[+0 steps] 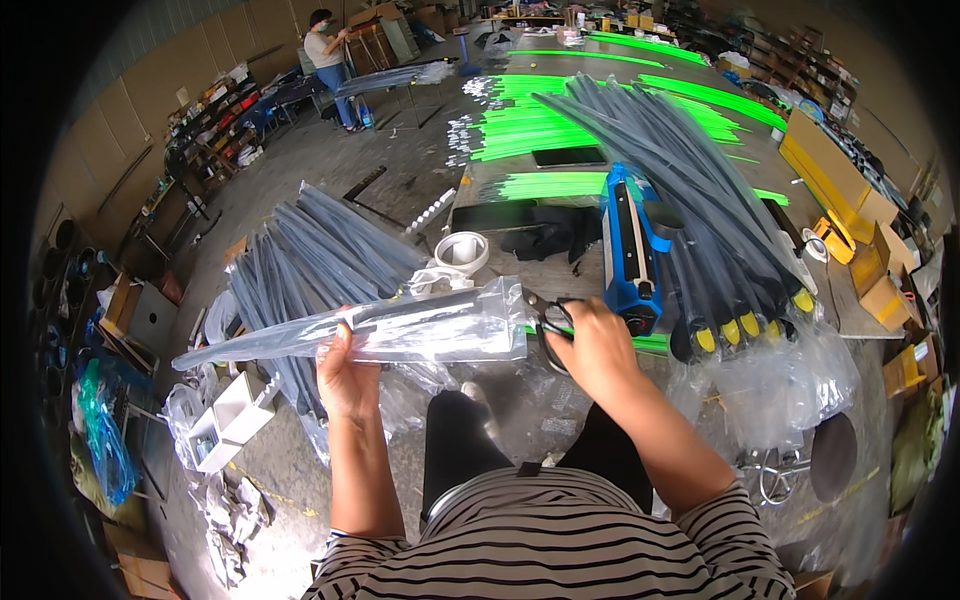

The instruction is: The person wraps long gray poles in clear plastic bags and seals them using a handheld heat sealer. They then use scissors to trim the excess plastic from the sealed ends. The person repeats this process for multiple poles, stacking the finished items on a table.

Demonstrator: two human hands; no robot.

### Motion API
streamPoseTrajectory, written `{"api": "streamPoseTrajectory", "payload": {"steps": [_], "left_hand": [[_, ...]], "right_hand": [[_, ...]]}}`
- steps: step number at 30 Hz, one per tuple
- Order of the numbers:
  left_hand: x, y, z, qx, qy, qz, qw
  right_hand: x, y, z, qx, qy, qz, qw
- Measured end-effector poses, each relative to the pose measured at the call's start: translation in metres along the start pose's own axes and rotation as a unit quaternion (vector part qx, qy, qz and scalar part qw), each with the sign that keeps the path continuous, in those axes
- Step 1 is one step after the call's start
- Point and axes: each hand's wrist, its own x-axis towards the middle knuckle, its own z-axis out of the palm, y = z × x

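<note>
Single head-worn fisheye view, steeply downward (and close) over hands and worktable (pixel 560 275).

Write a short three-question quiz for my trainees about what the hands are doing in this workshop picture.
1. True or false: the left hand grips a clear plastic sleeve holding a long grey item.
2. What tool does the right hand hold? A) scissors B) hammer C) tape roll
3. Fill in: the blue machine lies on the ______ between the right hand and the bright green rods.

Key: 1 true; 2 A, scissors; 3 table.
</note>
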Motion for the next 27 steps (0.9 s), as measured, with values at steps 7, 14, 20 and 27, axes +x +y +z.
{"api": "streamPoseTrajectory", "payload": {"steps": [7, 14, 20, 27], "left_hand": [[0.006, 0.003, -0.005, 0.053, 0.046, 0.015, 0.997], [0.004, 0.012, -0.004, 0.102, 0.018, 0.03, 0.994], [0.006, 0.025, 0.007, 0.165, -0.024, 0.017, 0.986], [-0.023, 0.026, 0.036, 0.358, -0.178, -0.047, 0.915]], "right_hand": [[0.072, 0.013, 0.04, 0.057, 0.065, -0.121, 0.989], [0.022, -0.039, 0.0, 0.569, -0.23, 0.107, 0.782], [-0.008, -0.012, 0.002, 0.537, -0.12, 0.126, 0.826], [-0.016, -0.053, -0.033, 0.347, -0.037, -0.104, 0.931]]}}
